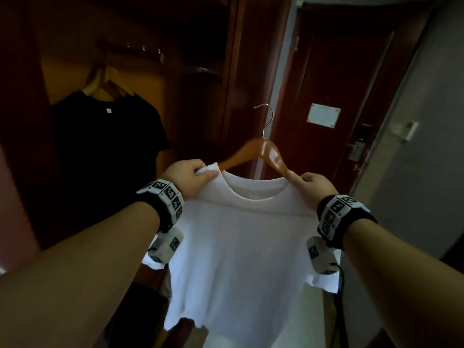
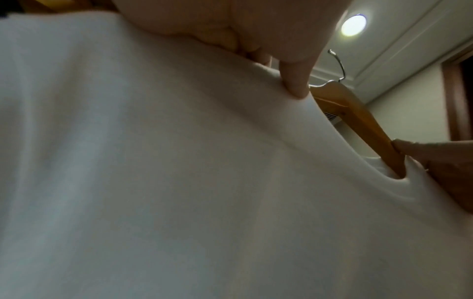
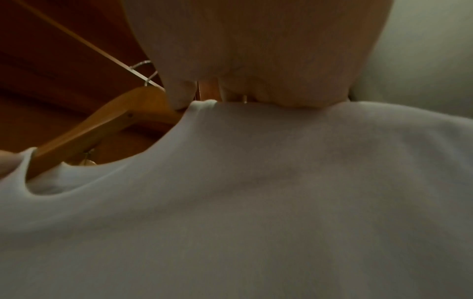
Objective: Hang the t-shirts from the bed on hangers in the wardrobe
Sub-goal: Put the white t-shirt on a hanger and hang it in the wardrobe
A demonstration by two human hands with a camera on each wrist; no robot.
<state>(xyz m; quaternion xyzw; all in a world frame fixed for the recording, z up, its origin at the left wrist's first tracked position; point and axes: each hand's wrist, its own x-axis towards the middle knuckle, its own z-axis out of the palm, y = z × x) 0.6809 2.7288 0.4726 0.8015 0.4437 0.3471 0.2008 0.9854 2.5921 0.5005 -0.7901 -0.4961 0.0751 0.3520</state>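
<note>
Both hands are raised in front of the person, holding a white t-shirt [image 1: 241, 229] up by its shoulders with a wooden hanger [image 1: 263, 153] set into the neck opening. The left hand [image 1: 187, 175] is clenched on the shirt's left shoulder, fabric bunched between thumb and curled fingers just beside the collar; from the left wrist view the thumb [image 2: 294, 81] presses into the cloth at the edge of the neckline, right next to the hanger's arm. The right hand [image 1: 310, 188] pinches the opposite shoulder at the collar, its thumb tip lying against the hanger's right arm where the wood enters the neckline; the right wrist view shows a fingertip [image 3: 179, 97] against the wood at the collar edge. Between the two hands the hanger's middle and its metal hook [image 1: 267, 119] rise above the collar, while both wooden ends pass down inside the shirt. The shirt's body hangs loose below the wrists, sleeves spreading outward under each forearm.

Beyond the left hand stands the open wardrobe [image 1: 75, 59], where a black t-shirt [image 1: 108, 144] hangs on a hanger from the rail, well apart from the white one. Beyond the right hand is a dark red door [image 1: 351, 71] with a pale notice plate [image 1: 323, 115] and a lock handle [image 1: 356, 149], and further right a light wall
</note>
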